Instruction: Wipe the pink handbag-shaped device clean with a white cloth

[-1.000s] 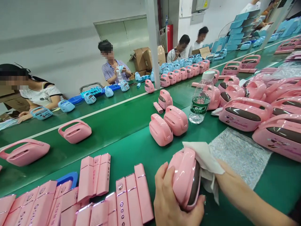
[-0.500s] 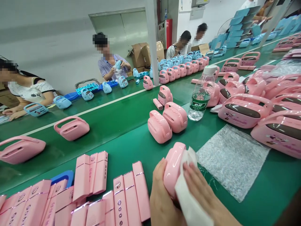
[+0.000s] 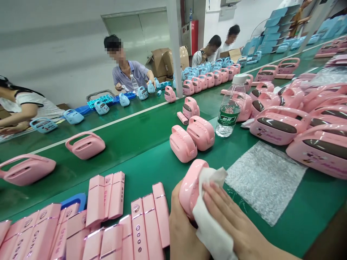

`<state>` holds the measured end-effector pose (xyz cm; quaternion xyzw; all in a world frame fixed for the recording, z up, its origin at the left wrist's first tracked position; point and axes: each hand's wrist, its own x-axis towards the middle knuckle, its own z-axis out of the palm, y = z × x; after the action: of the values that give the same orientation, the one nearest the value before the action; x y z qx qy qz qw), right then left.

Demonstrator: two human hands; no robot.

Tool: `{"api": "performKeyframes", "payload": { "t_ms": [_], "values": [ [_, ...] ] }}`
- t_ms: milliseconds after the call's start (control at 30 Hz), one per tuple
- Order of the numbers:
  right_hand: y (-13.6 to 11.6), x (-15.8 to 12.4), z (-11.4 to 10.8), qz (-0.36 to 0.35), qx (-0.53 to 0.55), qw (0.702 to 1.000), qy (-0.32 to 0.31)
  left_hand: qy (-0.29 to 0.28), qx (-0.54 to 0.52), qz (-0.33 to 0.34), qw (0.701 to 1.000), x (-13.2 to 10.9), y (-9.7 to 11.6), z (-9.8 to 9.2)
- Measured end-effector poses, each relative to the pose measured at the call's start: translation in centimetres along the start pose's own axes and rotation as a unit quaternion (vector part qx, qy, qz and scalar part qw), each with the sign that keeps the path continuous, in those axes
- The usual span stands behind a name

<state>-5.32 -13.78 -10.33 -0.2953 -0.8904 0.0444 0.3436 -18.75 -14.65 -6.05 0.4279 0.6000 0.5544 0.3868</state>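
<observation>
My left hand [image 3: 181, 227] is wrapped round a pink device with a carrying handle [image 3: 190, 187], which looks like a small portable speaker and is tilted up. A white cloth [image 3: 210, 222] lies against the device's right side. With its fingers together, my right hand [image 3: 230, 216] presses the cloth there, and the loose end hangs below. The palm of my left hand and the device's lower part are mostly hidden. Just beyond stand two similar pink devices [image 3: 200, 133], touching each other. Several pink bar-shaped pieces with buttons [image 3: 138, 227] lie to the left of my hands.
A water bottle [image 3: 230, 108] stands past my hands, left of many crowded pink devices [image 3: 273, 124]. A translucent packing sheet [image 3: 267, 180] lies at right. More pink devices [image 3: 85, 145] sit on the green belt [image 3: 127, 133]. Co-workers, one in a purple shirt [image 3: 135, 74], sit opposite.
My hands and the pink device have shifted slightly left, the cloth still pressed to it. Across the belt, the purple-shirted co-worker has set a blue device down on the table.
</observation>
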Motion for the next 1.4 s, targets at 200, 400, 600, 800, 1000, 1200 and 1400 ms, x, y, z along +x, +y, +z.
{"api": "performKeyframes", "payload": {
  "t_ms": [200,400,600,800,1000,1200,1400],
  "values": [
    [2.7,1.8,-1.4,0.374,0.323,0.866,-0.075,-0.007,0.024,0.009,1.000,-0.1,-0.1,-0.4],
    [7.2,3.6,-3.6,0.315,0.453,0.815,-0.179,-0.043,0.008,-0.005,0.999,0.0,-0.2,-0.9],
    [8.3,4.5,-2.2,0.297,0.558,0.750,-0.193,-0.040,-0.068,-0.019,0.997,0.3,0.2,-0.2],
    [7.7,4.7,-1.8,0.308,0.605,0.715,-0.168,-0.017,-0.088,-0.061,0.994,0.1,0.1,0.4],
    [7.2,4.7,-2.1,0.331,0.636,0.678,-0.164,0.064,-0.014,-0.060,0.996,-0.3,-0.8,1.2],
    [7.2,4.5,-2.2,0.318,0.625,0.695,-0.159,0.074,0.041,-0.026,0.996,-0.3,-0.9,1.3],
    [7.2,4.5,-2.8,0.311,0.562,0.745,-0.179,0.067,0.074,0.000,0.995,0.1,-0.6,0.8]
  ]
}}
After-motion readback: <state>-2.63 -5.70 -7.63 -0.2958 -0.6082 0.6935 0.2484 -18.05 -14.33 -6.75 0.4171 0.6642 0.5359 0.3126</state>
